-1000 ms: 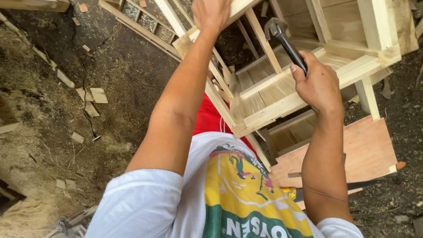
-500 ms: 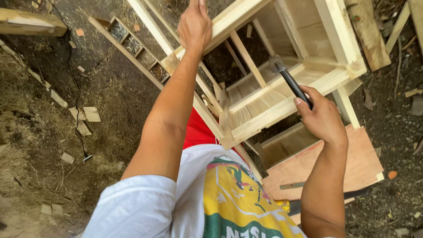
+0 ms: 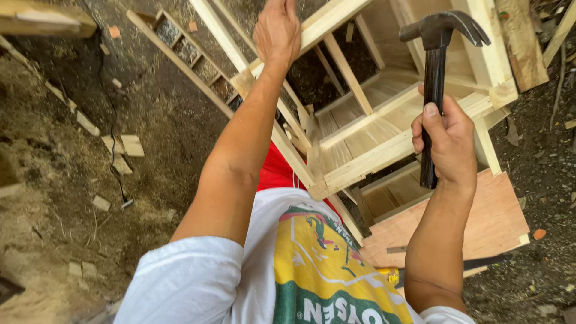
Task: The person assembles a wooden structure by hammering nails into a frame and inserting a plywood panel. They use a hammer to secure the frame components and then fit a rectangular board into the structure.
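Closest to the camera, at the bottom edge, a white T-shirt point(image 3: 198, 282) with a yellow and green print covers the person's chest, and both bare arms reach away from it. Just beyond, the right hand point(image 3: 447, 144) is closed in a fist around the dark handle of a claw hammer point(image 3: 435, 90), thumb pressed along the shaft, with the steel head raised upright above the knuckles and clear of the wood. Under that wrist a plywood sheet point(image 3: 480, 222) lies on the dirt. Between the arms stands a pale wooden frame point(image 3: 372, 150) of slats and rails, tilted toward the person. Farther out, the left hand point(image 3: 277, 30) grips the frame's top rail, fingers curled over its far side. Beyond and left, a narrow ladder-like wooden rack point(image 3: 180, 54) lies on the ground point(image 3: 72, 180) among scattered wood offcuts point(image 3: 129, 144).
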